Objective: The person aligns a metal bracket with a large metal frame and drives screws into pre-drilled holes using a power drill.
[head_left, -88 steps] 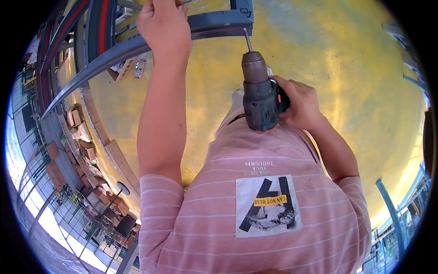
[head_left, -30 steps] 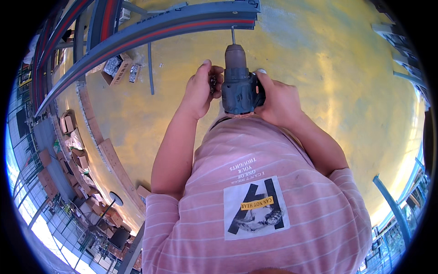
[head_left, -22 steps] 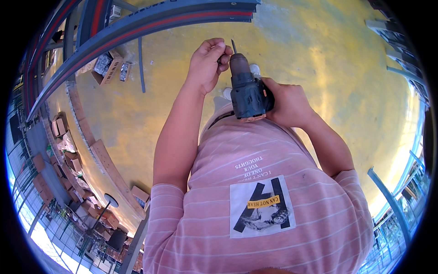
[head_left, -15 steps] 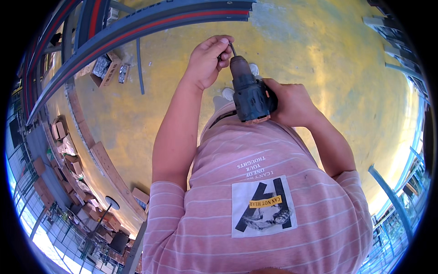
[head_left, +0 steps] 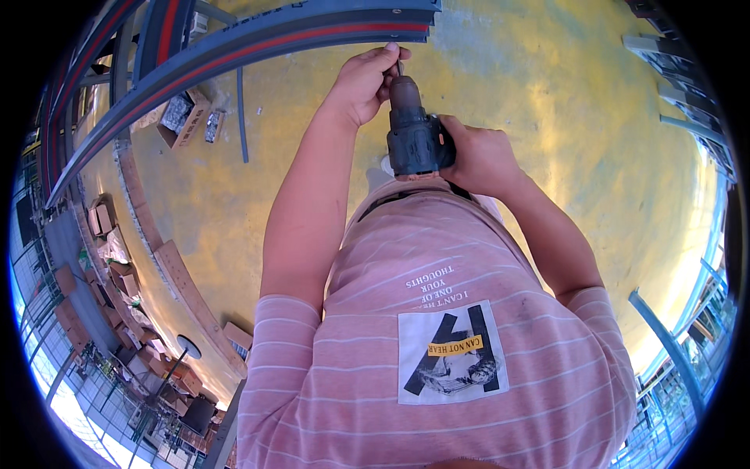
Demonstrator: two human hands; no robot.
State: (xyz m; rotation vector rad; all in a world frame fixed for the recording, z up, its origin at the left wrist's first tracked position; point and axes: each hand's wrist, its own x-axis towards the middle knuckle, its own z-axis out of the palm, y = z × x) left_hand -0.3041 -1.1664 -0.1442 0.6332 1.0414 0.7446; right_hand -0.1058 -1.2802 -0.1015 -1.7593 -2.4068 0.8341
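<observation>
My right hand [head_left: 486, 160] is wrapped round the grip of a dark cordless drill [head_left: 412, 142], which points away from me in front of my waist. A thin driver bit [head_left: 401, 68] sticks out of its chuck. At the bit's far end, the fingers of my left hand [head_left: 361, 84] are pinched together; whatever small piece is between them is hidden. Just beyond my left fingertips is the end of a dark grey metal beam [head_left: 312, 45] with a red stripe. A screw-like spot [head_left: 395, 37] shows on its near edge.
The beam belongs to a frame reaching to the far left. On the yellow floor [head_left: 562, 102] lie an open carton [head_left: 184, 119] of small parts and a thin bar [head_left: 242, 117]. Cardboard boxes [head_left: 125, 277] line the left; blue metal posts [head_left: 668, 344] stand at the right.
Both hands have moved forward with the drill, bringing the bit's end close to the beam. The drill has swung slightly left and now points straighter ahead. My left hand stays pinched at the bit.
</observation>
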